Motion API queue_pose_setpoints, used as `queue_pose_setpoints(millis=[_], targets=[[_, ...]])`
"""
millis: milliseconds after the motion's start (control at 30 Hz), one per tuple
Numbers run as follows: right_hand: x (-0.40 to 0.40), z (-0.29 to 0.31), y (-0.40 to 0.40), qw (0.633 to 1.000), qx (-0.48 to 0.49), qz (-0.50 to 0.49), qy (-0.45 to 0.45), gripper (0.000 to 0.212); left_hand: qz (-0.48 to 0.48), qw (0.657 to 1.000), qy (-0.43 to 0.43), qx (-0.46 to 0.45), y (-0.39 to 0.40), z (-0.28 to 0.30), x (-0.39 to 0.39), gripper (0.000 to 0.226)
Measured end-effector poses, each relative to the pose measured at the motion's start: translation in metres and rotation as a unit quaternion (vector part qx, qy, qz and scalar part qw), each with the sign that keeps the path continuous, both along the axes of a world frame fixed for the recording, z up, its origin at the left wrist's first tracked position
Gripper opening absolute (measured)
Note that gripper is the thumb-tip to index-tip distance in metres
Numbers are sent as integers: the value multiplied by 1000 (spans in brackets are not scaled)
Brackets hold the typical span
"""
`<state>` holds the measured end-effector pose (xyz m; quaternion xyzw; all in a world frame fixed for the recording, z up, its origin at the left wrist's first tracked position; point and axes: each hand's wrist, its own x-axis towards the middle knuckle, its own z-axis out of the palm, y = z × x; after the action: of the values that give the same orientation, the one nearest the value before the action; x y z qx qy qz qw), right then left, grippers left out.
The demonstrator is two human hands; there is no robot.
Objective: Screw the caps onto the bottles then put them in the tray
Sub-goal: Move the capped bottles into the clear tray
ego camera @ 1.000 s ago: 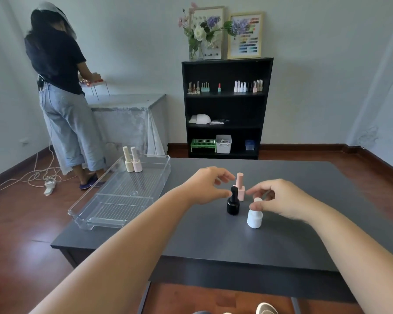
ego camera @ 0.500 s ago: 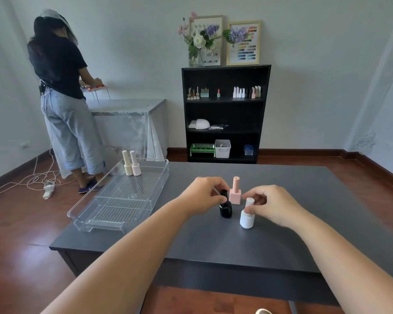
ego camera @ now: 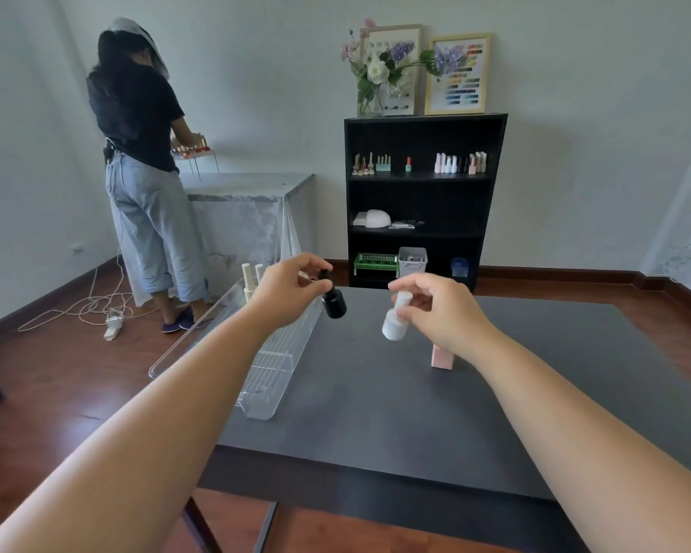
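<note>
A: Head view: what do the hands hold?

B: The left hand (ego camera: 286, 289) pinches the black bottle (ego camera: 333, 302) by its cap, raised above the clear tray (ego camera: 274, 389). The right hand (ego camera: 441, 309) pinches the white bottle (ego camera: 395, 323) likewise.

A: And the pink bottle (ego camera: 441, 358)?

B: It stands on the table (ego camera: 376, 413), below the right wrist.

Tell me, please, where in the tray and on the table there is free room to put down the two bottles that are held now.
The clear tray is bare from its near end up to the two cream bottles at its far end. The dark table is bare nearer than the pink bottle.
</note>
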<state>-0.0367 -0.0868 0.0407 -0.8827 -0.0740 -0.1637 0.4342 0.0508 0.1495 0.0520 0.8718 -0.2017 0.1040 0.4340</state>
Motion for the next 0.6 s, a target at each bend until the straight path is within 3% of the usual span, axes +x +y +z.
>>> queue_pose_setpoints(millis=[233, 467, 600], targets=[[61, 19, 55, 998, 55, 9, -43, 30, 57, 998, -13, 18, 37, 2, 37, 23], [127, -1, 103, 995, 101, 6, 11, 25, 103, 993, -16, 63, 57, -14, 83, 28], [155, -20, 121, 997, 70, 3, 39, 20, 113, 989, -10, 90, 62, -29, 104, 27]])
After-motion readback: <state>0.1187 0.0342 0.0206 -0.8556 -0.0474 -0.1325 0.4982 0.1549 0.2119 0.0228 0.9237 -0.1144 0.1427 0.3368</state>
